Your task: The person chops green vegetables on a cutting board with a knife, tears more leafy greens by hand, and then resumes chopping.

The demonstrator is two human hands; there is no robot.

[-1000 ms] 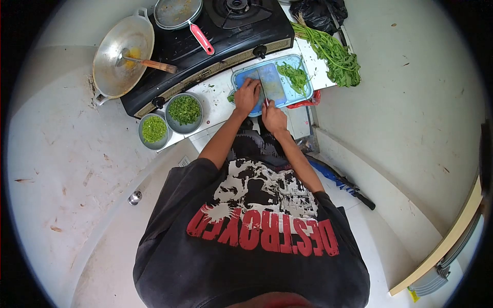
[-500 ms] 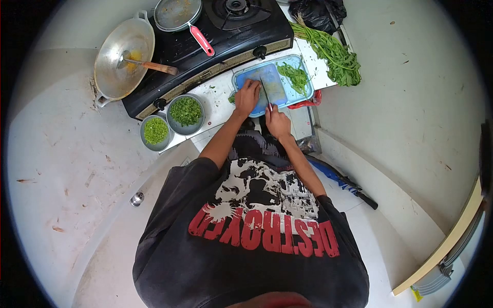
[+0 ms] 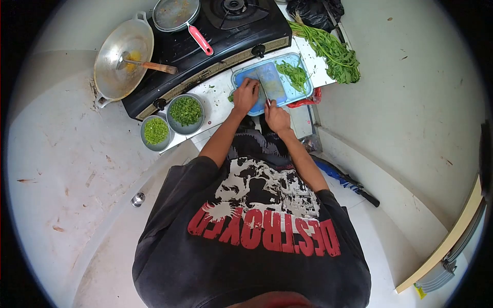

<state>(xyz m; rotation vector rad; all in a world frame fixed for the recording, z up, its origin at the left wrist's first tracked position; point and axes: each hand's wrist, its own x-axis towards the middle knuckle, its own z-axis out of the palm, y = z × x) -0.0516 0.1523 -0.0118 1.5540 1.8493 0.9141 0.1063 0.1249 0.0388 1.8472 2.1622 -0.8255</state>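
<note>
My right hand (image 3: 278, 117) is wrapped round the handle of a knife (image 3: 264, 88), whose blade points away from me over the blue cutting board (image 3: 272, 82). Just left of the blade, my left hand (image 3: 246, 95) rests on the board with its fingers bent together; whatever lies under them is hidden. The board sits in a light blue tray (image 3: 309, 88). Leafy green pieces (image 3: 293, 76) lie in the tray's right part. A bit of green shows at the tray's left edge, beside my left hand.
Two grey bowls hold chopped greens: dark green (image 3: 185, 111) and lighter green (image 3: 155, 131). Behind are a black stove (image 3: 226, 46), a wok (image 3: 110, 64) with a ladle, and a red-handled pan (image 3: 176, 15). A leafy bunch (image 3: 334, 56) lies at right, near a black bag (image 3: 313, 14).
My right hand and the knife have shifted very slightly up and left. My left hand stays in nearly the same place, and the whole view has moved a little.
</note>
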